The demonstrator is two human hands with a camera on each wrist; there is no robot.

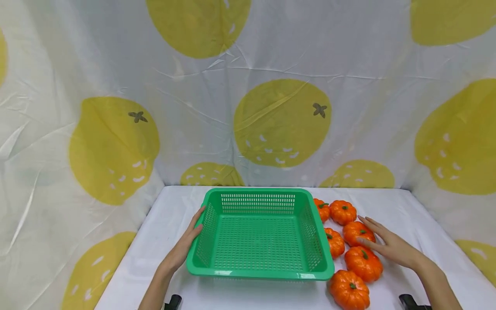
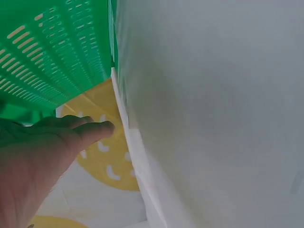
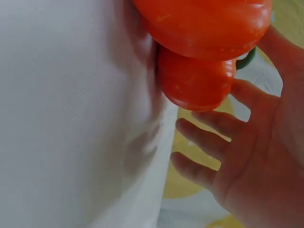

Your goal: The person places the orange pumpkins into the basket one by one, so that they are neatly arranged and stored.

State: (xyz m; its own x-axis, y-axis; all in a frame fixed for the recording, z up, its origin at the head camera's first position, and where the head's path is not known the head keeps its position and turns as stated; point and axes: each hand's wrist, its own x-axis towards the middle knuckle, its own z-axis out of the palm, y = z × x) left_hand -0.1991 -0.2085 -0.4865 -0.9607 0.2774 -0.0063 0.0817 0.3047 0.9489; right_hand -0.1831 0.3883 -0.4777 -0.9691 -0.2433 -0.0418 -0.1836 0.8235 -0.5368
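Note:
A green plastic basket (image 1: 257,241) with slotted sides stands in the middle of the head view, nothing inside it. Along its left wall lies my left hand (image 1: 184,247), fingers extended against the outside. In the left wrist view the same hand (image 2: 52,142) is seen palm-side beneath the green mesh. My right hand (image 1: 393,246) hovers at the right of a group of small orange pumpkins (image 1: 363,263), its fingers spread and closest to the middle pumpkin (image 1: 358,233). From the right wrist, the spread fingers appear beside a pumpkin (image 3: 194,80) with a green stem, gripping nothing.
Several pumpkins crowd the basket's right side, one (image 1: 349,289) near its front right corner and two at the back, one partly hidden by the rim. A white cloth covers the table (image 1: 391,202). Lemon-print curtains (image 1: 283,125) enclose the back and sides.

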